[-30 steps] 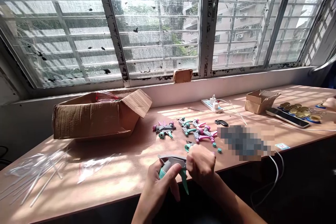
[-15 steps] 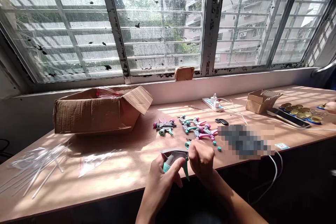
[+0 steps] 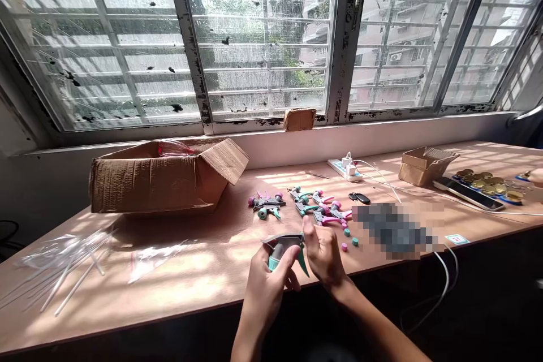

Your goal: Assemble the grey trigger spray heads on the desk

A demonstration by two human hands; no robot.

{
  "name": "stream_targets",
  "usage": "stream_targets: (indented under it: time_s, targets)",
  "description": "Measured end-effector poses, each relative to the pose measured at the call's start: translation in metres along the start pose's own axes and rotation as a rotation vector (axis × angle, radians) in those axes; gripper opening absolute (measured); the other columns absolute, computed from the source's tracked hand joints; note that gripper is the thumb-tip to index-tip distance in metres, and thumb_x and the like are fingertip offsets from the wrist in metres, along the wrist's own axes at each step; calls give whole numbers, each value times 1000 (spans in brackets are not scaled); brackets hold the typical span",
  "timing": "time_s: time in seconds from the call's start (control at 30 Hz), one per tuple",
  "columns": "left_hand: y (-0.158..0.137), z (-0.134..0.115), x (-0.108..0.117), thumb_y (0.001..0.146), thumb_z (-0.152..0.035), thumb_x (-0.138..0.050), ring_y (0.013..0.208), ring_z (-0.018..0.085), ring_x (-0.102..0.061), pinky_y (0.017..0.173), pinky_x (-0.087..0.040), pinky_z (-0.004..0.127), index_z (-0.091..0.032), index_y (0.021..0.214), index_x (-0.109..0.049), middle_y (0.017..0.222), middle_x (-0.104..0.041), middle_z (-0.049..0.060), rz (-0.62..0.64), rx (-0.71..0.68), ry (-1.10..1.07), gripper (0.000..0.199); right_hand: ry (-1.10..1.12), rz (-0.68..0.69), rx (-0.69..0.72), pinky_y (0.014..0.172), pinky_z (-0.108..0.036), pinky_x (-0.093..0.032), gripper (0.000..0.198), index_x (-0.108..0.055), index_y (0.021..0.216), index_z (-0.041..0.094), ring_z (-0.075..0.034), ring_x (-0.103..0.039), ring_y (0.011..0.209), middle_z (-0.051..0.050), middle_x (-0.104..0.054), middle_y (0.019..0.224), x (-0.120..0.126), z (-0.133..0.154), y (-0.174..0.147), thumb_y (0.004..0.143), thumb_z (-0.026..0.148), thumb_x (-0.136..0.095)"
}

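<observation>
My left hand (image 3: pixel 270 276) is wrapped around a grey and green trigger sprayer head (image 3: pixel 289 239), thumb across its side. The green trigger hangs down at its right. My right hand (image 3: pixel 326 254) is closed at the front, nozzle end of the same sprayer head; its fingertips hide that end. Just beyond my hands lie more sprayer heads (image 3: pixel 324 215) with pink or green parts, and a separate cluster of sprayer heads (image 3: pixel 266 203) to their left. Small green caps (image 3: pixel 355 241) and a pink cap (image 3: pixel 344 247) rest right of my right hand.
A large open cardboard box (image 3: pixel 144 186) stands left, behind thin clear tubes (image 3: pixel 72 271) and a plastic bag (image 3: pixel 156 257). Rightward are a power strip (image 3: pixel 344 169), a small box (image 3: pixel 424 167), a phone (image 3: pixel 469 193) and gold-coloured round pieces (image 3: pixel 487 184). Another person's hand (image 3: pixel 537 176) shows at the right edge.
Both hands have shifted slightly up with the sprayer head, which is still between them. The pink cap right of my right hand has come into view.
</observation>
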State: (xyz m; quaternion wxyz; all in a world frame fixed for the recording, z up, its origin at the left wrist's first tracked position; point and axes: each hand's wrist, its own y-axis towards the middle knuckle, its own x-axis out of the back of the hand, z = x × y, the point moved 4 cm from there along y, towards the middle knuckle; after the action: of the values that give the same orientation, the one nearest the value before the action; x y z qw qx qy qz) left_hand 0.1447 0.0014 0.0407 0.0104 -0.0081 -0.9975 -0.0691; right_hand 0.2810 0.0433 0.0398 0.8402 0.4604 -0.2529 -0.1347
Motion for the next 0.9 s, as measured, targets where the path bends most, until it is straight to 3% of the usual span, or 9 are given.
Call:
stream_targets:
  time_s: [0.1, 0.33, 0.53, 0.67, 0.77, 0.9]
  targets:
    - [2, -3, 2, 82, -46, -75, 47, 15, -61, 49, -45, 21, -14, 89, -67, 47, -62, -2, -79, -60, 33, 34, -9, 60, -42, 43, -25, -26, 58, -38, 57, 21, -10, -35, 39, 5, -39, 46, -6, 2, -1, 110, 39, -25]
    - [2, 7, -1, 86, -55, -68, 34, 14, -55, 43, -38, 21, -15, 85, -63, 41, -58, -3, 79, 72, -18, 40, -90, 15, 67, 53, -28, -31, 55, -40, 55, 22, -15, -44, 52, -1, -47, 52, 5, -1, 2, 105, 43, -31]
    - [0, -5, -1, 85, -47, -72, 48, 16, -62, 50, -47, 22, -15, 88, -66, 51, -62, -2, -89, -93, 73, 32, -94, 73, 48, 42, -23, -23, 59, -40, 54, 20, -8, -36, 36, 5, -39, 43, -3, 3, 2, 110, 32, -27]
    - [-1, 2, 0, 84, -50, -71, 39, 15, -59, 47, -43, 22, -15, 84, -62, 44, -60, -3, 37, 49, -21, 36, -141, -51, 160, 50, -28, -27, 55, -42, 55, 22, -13, -41, 47, 0, -46, 49, 9, 7, -2, 107, 37, -32]
    - [-2, 6, -2, 84, -56, -69, 35, 17, -57, 45, -41, 24, -15, 85, -61, 43, -59, -3, 112, 113, -45, 42, -146, -59, 226, 53, -30, -29, 55, -40, 54, 23, -15, -43, 50, -1, -47, 50, 13, 6, -2, 106, 42, -32]
    - [-1, 0, 0, 86, -51, -69, 47, 19, -64, 54, -46, 25, -16, 87, -65, 48, -63, -1, -49, 0, 88, 36, -162, -10, 169, 48, -27, -27, 56, -42, 55, 21, -11, -40, 42, 2, -44, 46, 4, 3, 3, 109, 27, -29]
